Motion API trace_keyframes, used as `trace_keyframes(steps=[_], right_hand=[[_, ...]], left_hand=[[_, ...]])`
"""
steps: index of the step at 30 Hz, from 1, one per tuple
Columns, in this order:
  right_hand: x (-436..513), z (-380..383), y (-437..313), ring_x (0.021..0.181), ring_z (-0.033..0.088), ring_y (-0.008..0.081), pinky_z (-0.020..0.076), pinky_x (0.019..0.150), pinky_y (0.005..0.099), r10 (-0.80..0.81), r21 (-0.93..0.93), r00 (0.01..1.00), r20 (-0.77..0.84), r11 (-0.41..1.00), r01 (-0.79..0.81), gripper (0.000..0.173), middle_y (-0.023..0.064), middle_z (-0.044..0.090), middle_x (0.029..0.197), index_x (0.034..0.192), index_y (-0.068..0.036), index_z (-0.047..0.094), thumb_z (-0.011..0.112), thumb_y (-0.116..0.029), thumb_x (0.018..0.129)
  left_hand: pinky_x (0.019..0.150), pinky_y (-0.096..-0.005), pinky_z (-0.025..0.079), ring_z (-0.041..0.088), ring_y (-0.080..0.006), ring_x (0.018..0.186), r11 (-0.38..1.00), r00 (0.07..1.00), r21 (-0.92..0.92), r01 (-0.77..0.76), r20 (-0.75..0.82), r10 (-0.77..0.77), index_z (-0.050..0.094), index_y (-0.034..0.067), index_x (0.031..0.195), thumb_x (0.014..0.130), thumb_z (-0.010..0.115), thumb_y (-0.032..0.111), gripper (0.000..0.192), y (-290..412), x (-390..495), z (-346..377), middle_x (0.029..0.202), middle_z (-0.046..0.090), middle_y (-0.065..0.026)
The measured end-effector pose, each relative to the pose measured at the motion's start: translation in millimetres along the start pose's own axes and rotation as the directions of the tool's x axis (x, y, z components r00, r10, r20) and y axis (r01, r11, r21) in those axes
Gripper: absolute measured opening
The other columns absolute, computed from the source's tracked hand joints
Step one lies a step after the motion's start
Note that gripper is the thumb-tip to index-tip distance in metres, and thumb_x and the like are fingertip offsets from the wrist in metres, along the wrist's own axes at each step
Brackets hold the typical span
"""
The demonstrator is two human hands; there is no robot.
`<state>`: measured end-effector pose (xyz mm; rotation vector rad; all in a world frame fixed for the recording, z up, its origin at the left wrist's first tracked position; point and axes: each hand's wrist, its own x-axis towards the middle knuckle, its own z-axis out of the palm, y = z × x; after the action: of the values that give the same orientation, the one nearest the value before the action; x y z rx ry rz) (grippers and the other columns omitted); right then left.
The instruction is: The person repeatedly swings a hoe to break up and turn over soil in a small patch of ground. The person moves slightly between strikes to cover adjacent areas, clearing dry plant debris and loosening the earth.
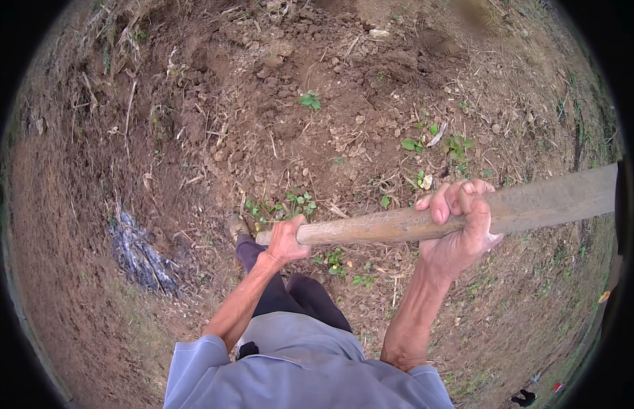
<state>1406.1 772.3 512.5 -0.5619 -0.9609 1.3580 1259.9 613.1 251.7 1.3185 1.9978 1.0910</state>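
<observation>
A thick wooden tool handle (368, 228) runs across in front of me, raised above the ground. Around its narrow end, at about the middle of my body, my left hand (288, 239) is closed. My right hand (460, 217) grips it farther along, fingers wrapped over the wood. Beyond that hand the handle looks wider and reaches the right rim of the picture. A dark piece (620, 204) shows at that end, perhaps a hoe's head; most of it is lost in the black border.
Broken brown soil (347, 66) with clods and dry stalks lies ahead. Small green plants (296, 204) grow near my shoe (239, 225). A patch of grey ash (143, 255) is on the left. A black item (524, 398) and a red one (558, 387) lie at lower right.
</observation>
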Motion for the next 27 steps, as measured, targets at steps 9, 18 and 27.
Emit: trace_keyframes(steps=[9, 18, 27], right_hand=[[-100, -70, 251, 0.042, 0.049, 0.0149, 0.0512, 0.038, 0.0388, 0.849, 0.179, 0.439, -0.295, 0.500, -0.847, 0.014, 0.0023, 0.048, 0.056, 0.070, -0.005, 0.050, 0.058, -0.005, 0.081], [-47, -52, 173, 0.045, 0.052, 0.0165, 0.0503, 0.043, 0.0401, 0.892, 0.232, 0.438, -0.108, 0.451, -0.862, 0.018, 0.0036, 0.049, 0.056, 0.069, -0.010, 0.050, 0.061, -0.011, 0.082], [-3, -93, 148, 0.047, 0.053, 0.0186, 0.0501, 0.048, 0.0418, 0.908, 0.270, 0.418, -0.022, 0.408, -0.872, 0.020, 0.0010, 0.049, 0.055, 0.071, -0.014, 0.050, 0.066, -0.020, 0.081]], left_hand=[[0.077, -0.0485, 0.055, 0.069, -0.0430, 0.084, 0.599, 0.624, 0.564, 0.569, 0.180, -0.761, 0.071, 0.001, 0.097, 0.070, 0.072, 0.031, 0.040, -24, -210, -104, 0.087, 0.069, -0.0276], [0.067, -0.0406, 0.054, 0.069, -0.0305, 0.068, 0.700, 0.541, 0.413, 0.583, 0.445, -0.714, 0.066, -0.008, 0.093, 0.068, 0.080, 0.032, 0.049, 127, -182, -175, 0.073, 0.067, -0.0211], [0.066, -0.0410, 0.053, 0.068, -0.0315, 0.068, 0.864, 0.608, 0.324, 0.386, 0.615, -0.503, 0.066, -0.006, 0.090, 0.066, 0.082, 0.038, 0.052, 195, -171, -169, 0.074, 0.066, -0.0223]])
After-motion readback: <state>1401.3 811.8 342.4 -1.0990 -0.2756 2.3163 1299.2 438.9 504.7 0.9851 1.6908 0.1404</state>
